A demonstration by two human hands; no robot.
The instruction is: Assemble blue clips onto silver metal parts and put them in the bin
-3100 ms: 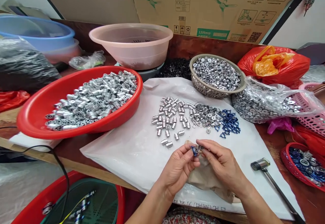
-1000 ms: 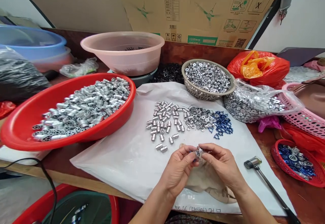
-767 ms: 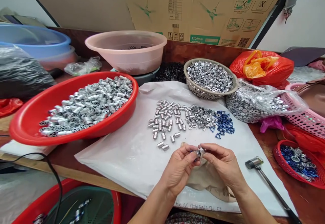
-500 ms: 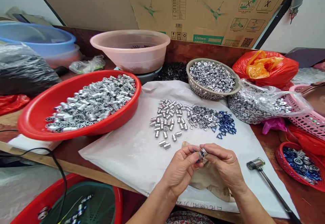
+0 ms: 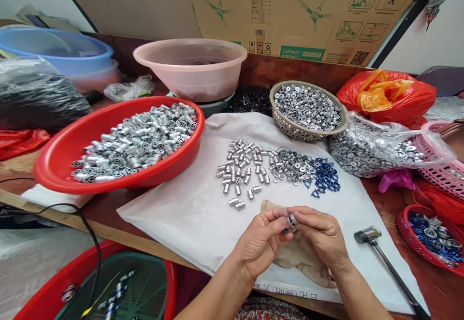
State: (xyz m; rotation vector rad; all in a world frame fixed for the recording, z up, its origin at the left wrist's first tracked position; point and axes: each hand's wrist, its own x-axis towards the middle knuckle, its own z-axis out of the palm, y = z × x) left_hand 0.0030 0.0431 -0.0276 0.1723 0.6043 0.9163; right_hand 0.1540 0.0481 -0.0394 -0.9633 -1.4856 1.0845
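Note:
Both hands meet above a beige cloth [image 5: 295,257]. My left hand [image 5: 261,242] pinches a small silver metal cylinder [image 5: 292,220], with a bit of blue showing by its fingertips. My right hand [image 5: 321,233] closes thumb and fingers on the same cylinder from the other side. Fingers cover most of the part. Just beyond lie loose silver cylinders [image 5: 237,165], a heap of small silver rings and discs [image 5: 295,165], and blue ring-shaped pieces [image 5: 326,175], all on a white sheet [image 5: 188,213].
A hammer [image 5: 389,264] lies at right. A red basin [image 5: 47,165] of silver cylinders stands left. Behind are a pink basin [image 5: 203,76], a grey-brown basket [image 5: 290,126] of metal parts and a clear bag [image 5: 362,153]. A small red basket [image 5: 406,242] sits far right.
The whole view has shifted slightly. Both hands stay together on the cylinder, which looks turned a little, with its bright rim now toward my right fingers.

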